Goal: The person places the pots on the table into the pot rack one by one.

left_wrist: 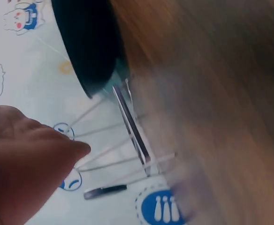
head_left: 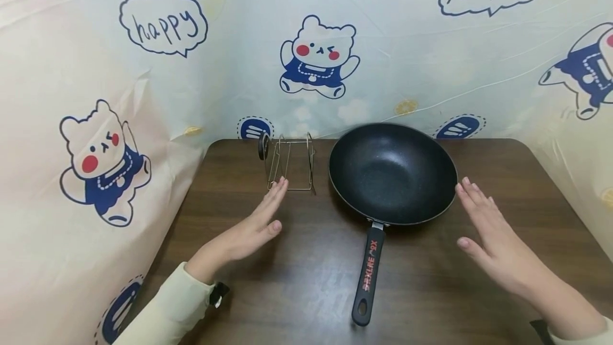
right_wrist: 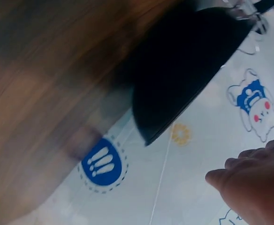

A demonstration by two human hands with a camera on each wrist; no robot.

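Observation:
A black non-stick wok stands on the brown table, its black handle with red lettering pointing toward me. Left of it stands a thin wire rack with a small black round part at its top left. My left hand hovers flat with straight fingers, its fingertips just in front of the rack. My right hand is also flat and open, fingertips close to the wok's right rim. Neither hand holds anything. The left wrist view shows the rack and wok, blurred; the right wrist view shows the wok.
A cartoon-bear printed sheet walls in the table at the back and both sides. The table's right edge runs close beside my right hand.

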